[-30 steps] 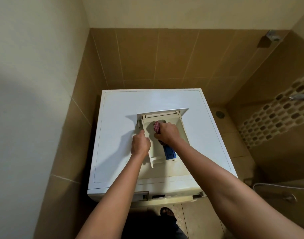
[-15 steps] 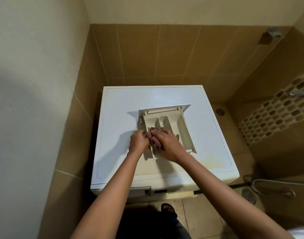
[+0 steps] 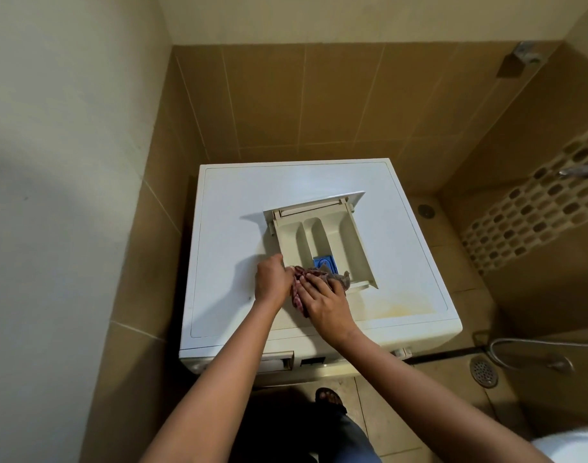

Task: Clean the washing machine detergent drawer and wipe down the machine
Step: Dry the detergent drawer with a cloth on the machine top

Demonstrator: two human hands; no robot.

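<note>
1 washing machine, 1 detergent drawer w/ 1 blue insert, 1 cloth, 2 hands: left hand, right hand; 2 floor drains, 1 hose.

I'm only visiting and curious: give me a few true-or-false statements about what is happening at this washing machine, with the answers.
1. The detergent drawer lies on top of the washing machine. True.
2. The right hand presses a green sponge on the drawer. False: it presses a reddish patterned cloth.
3. The left hand grips the drawer's near left edge. True.
4. The insert in the drawer's middle compartment is yellow. False: it is a blue insert.
5. A yellowish stain marks the machine's top near its front right. True.
</note>
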